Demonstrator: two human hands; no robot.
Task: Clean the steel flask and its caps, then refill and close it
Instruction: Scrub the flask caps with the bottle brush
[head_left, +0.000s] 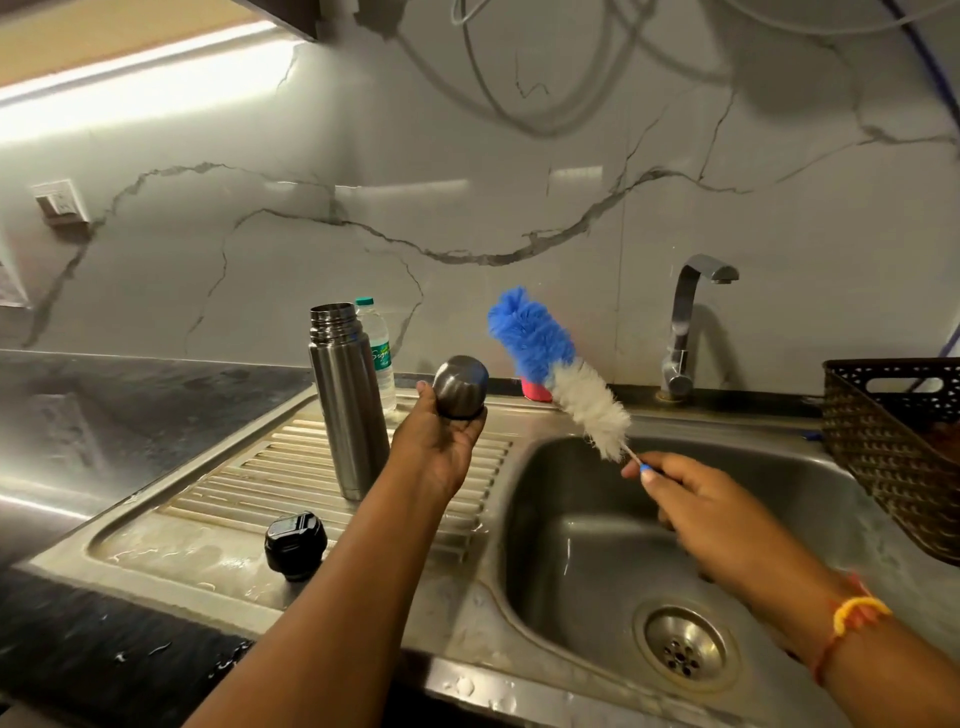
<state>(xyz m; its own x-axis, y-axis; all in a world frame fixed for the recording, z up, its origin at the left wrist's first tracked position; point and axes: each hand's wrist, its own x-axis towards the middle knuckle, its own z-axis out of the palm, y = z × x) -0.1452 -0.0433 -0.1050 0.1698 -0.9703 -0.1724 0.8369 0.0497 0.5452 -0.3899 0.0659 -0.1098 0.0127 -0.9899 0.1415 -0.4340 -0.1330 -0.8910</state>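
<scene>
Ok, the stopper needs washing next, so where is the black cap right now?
In the head view the black cap sits lower left on the drainboard, nearer the camera than the upright steel flask and left of the sink basin.

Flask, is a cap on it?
No, the flask stands open; the black cap lies on the drainboard, the steel cap in the left hand.

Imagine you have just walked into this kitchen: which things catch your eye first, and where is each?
The blue-and-white bottle brush, held up above the sink by the right hand, stands out first. Next comes the steel cap gripped in the left hand, with the open steel flask upright on the drainboard to its left.
</scene>
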